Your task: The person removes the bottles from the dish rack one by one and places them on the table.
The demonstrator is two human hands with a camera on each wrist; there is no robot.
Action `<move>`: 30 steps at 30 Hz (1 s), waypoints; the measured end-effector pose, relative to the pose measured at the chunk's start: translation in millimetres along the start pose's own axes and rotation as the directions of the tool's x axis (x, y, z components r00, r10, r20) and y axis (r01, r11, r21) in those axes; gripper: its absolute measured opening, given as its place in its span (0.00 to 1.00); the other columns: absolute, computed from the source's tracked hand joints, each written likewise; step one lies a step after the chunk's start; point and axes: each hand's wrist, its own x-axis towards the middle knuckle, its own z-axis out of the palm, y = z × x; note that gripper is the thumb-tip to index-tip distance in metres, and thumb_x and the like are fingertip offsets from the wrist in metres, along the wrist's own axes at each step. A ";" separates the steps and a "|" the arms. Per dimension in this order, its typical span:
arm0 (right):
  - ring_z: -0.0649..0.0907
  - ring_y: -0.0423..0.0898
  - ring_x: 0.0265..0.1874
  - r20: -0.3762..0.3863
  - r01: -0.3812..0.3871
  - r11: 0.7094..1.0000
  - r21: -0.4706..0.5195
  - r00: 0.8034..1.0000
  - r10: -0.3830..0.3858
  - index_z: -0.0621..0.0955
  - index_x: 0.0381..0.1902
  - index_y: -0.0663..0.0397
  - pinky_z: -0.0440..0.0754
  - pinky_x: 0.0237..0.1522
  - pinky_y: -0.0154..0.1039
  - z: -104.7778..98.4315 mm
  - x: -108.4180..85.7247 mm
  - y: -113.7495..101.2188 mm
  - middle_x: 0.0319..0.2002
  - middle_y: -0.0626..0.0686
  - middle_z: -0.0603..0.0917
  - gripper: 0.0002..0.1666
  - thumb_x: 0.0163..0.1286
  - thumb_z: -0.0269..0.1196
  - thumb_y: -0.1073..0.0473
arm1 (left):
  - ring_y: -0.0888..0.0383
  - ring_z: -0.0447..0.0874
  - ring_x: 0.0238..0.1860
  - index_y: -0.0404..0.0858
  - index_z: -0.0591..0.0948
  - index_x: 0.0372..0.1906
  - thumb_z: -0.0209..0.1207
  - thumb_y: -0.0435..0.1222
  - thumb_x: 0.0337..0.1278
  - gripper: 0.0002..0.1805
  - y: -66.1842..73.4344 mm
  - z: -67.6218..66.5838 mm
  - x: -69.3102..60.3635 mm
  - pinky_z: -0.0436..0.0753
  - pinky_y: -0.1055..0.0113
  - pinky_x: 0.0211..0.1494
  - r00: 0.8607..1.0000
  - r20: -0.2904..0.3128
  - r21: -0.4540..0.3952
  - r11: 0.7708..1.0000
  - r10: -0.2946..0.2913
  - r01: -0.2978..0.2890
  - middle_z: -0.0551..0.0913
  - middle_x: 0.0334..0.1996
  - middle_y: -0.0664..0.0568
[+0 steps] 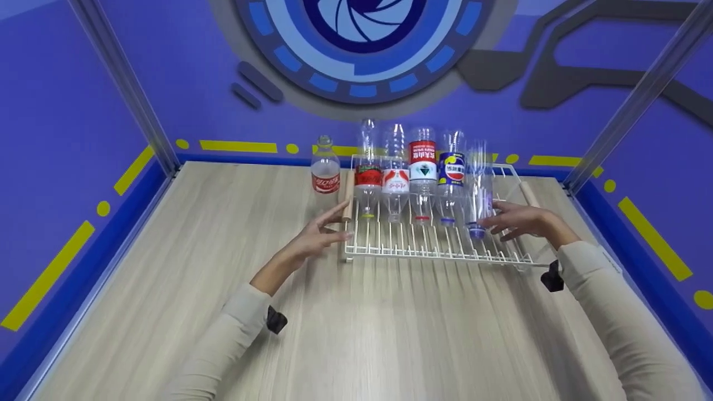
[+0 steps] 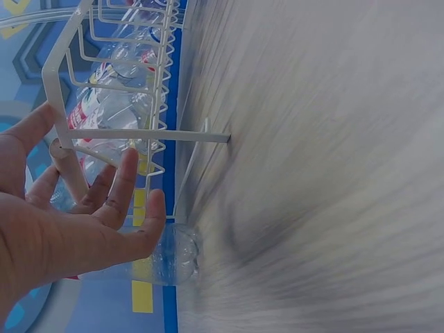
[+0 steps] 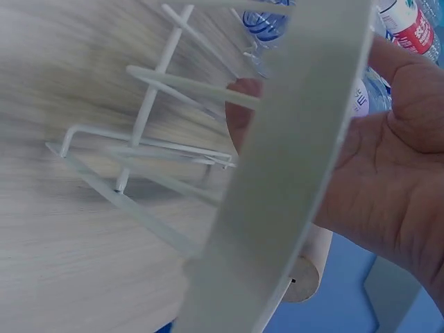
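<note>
Left: clear plastic bottle with red label (image 1: 326, 182) stands upright on the pale wood-grain worktop (image 1: 356, 334), apart from the rack, near the left hand (image 1: 312, 242). The left hand is spread, fingers loosely bent about the pale cylindrical wooden handle (image 1: 348, 192); a fingertip meets the frame, no firm grip apparent.

Middle: in the white wire rack (image 3: 277, 166), neck-down, in order: yellow-capped bottle with red-and-dark label (image 1: 368, 176), clear bottle with white-and-red label (image 1: 396, 181), red-capped bottle with red-and-white label (image 1: 423, 161), blue-capped bottle with blue-and-yellow label (image 1: 452, 169).

Right: slender clear bottle with violet-blue cap (image 1: 479, 186), also neck-down at the rack. The right hand (image 1: 521, 220) is half open, extended fingers touching it near the cap; no closed grip evident, fingers partly hidden in the wrist view.

Risks (judged): light empties could tip if a finger knocks a neck; a push on the slender one could jostle its neighbour; uneven pressure on the handle could slide the rack; a leftward elbow could topple the standing bottle.
</note>
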 end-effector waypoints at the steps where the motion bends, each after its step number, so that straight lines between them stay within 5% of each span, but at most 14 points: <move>1: 0.60 0.72 0.76 0.006 -0.002 1.000 0.000 1.000 0.002 0.25 0.78 0.66 0.68 0.73 0.61 -0.1 0.2 -0.4 0.79 0.77 0.42 0.62 0.79 0.56 0.45 | 0.42 0.73 0.68 0.59 0.59 0.80 0.66 0.35 0.65 0.44 -0.2 0.0 0.3 0.68 0.39 0.73 1.000 -0.001 -0.006 1.000 0.003 -0.003 0.68 0.73 0.42; 12: 0.67 0.69 0.73 0.013 0.006 0.995 0.103 1.000 -0.008 0.24 0.77 0.68 0.70 0.74 0.54 -2.3 4.1 -1.0 0.76 0.77 0.54 0.61 0.80 0.56 0.47 | 0.43 0.72 0.70 0.59 0.59 0.81 0.65 0.37 0.66 0.44 -0.2 0.4 0.8 0.68 0.43 0.70 1.000 0.003 0.027 1.000 0.015 -0.015 0.68 0.74 0.44; 23: 0.84 0.39 0.50 -0.040 0.044 0.979 0.201 0.999 -0.037 0.39 0.78 0.78 0.83 0.60 0.36 -5.8 -4.7 3.0 0.76 0.74 0.56 0.55 0.81 0.53 0.43 | 0.44 0.76 0.67 0.57 0.59 0.81 0.66 0.38 0.66 0.43 -1.6 1.2 2.5 0.66 0.37 0.71 1.000 0.004 0.021 1.000 0.019 -0.019 0.70 0.73 0.43; 30: 0.87 0.42 0.49 -0.139 0.099 0.932 0.348 0.989 -0.054 0.50 0.75 0.72 0.85 0.58 0.39 -7.6 -6.2 7.5 0.52 0.50 0.82 0.44 0.82 0.51 0.44 | 0.43 0.77 0.66 0.58 0.59 0.81 0.66 0.38 0.66 0.43 -2.4 1.2 2.8 0.66 0.37 0.72 1.000 0.003 0.014 1.000 0.016 -0.016 0.69 0.74 0.42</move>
